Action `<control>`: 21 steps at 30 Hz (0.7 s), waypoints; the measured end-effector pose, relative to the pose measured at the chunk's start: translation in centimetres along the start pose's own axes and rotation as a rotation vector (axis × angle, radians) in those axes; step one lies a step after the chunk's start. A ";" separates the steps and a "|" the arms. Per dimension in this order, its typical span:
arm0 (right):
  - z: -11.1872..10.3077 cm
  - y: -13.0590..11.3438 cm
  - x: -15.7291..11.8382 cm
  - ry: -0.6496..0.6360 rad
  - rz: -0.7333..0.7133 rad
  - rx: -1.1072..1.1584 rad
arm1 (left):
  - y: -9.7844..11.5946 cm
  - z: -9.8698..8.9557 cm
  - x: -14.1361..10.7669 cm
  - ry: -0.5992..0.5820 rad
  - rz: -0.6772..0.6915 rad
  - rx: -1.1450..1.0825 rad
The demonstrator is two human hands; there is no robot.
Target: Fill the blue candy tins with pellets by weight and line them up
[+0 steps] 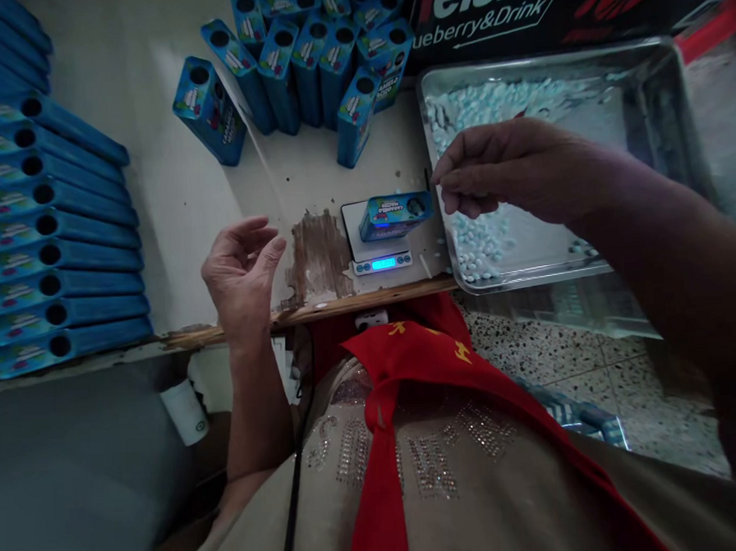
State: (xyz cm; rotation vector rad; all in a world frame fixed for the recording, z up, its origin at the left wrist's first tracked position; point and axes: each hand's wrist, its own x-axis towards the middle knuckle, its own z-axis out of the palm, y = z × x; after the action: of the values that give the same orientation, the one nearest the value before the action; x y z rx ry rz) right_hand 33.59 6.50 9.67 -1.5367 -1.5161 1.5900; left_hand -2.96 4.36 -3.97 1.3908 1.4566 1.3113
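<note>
A small blue candy box [396,225] stands on a digital kitchen scale [360,247]; the scale's display glows blue, its digits too blurred to read. The round hole in the box's top faces up. My left hand [244,265] hovers left of the scale, fingers loosely curled and thumb apart, holding nothing. Just right of the box, over the near-left part of a metal tray [590,276], is my right hand [492,170]. Its fingers are pinched together, and whatever is in them is hidden. Pale blue and white candies [481,249] lie in the tray beneath it.
Stacked blue boxes [59,275] line the left side. More blue boxes [280,66] stand upright at the back, one box [208,111] slightly apart. A black printed carton [514,9] sits behind the tray. The table's worn wooden edge [320,307] runs close to my body.
</note>
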 end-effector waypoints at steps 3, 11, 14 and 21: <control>0.3 -0.1 0.0 0.018 0.003 0.001 | -0.3 0.2 0.2 -0.012 0.022 -0.016; 1.3 -1.4 -0.4 0.032 -0.001 -0.024 | -0.2 1.2 0.1 -0.090 0.013 -0.057; 1.4 -1.0 -0.2 0.021 -0.035 -0.026 | 0.1 1.7 -0.1 -0.124 -0.002 -0.070; 2.1 0.2 0.7 0.053 -0.078 0.004 | 2.3 4.3 -0.2 -0.201 0.154 0.048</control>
State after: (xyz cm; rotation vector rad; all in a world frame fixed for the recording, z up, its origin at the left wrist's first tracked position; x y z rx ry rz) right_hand 31.54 6.25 8.73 -1.4865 -1.5248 1.4965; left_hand 1.72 4.72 -2.67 1.6435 1.2754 1.1963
